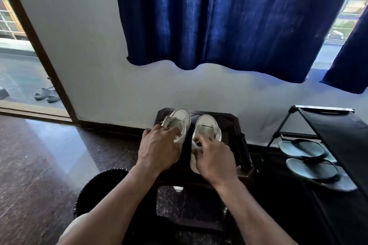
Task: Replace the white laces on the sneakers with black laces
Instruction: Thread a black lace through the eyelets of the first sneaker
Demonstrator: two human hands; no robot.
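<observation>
Straight ahead, both bare forearms reach out over a small dark table [227, 122] set against the wall. The left hand [159, 146] lies palm down on the rear of the left sneaker [180, 118]. Its fingers [170, 130] are bent over the edge of the shoe's opening and grip it there. The right hand [213, 158] sits just beside it, lower on the table, over the back half of the right sneaker [207, 125]. Its fingers are curled in tight and pinch white material at the shoe's throat. Blur keeps me from telling whether that is lace or tongue.

Both sneakers are white and stand side by side on the table, close but not touching, toes toward the wall. A long black object [242, 151] lies along the table's right edge; I cannot make out what it is.

To the right stands a black shoe rack [338, 135], and a pair of blue flip-flops [301, 148] rests on its lower shelf, one nearer than the other. A dark round woven basket [93, 191] stands on the floor beneath the left forearm; its contents cannot be seen. A blue curtain [219, 16] hangs on the wall above the table. Grey slippers [46, 94] lie outside the open doorway at far left.
</observation>
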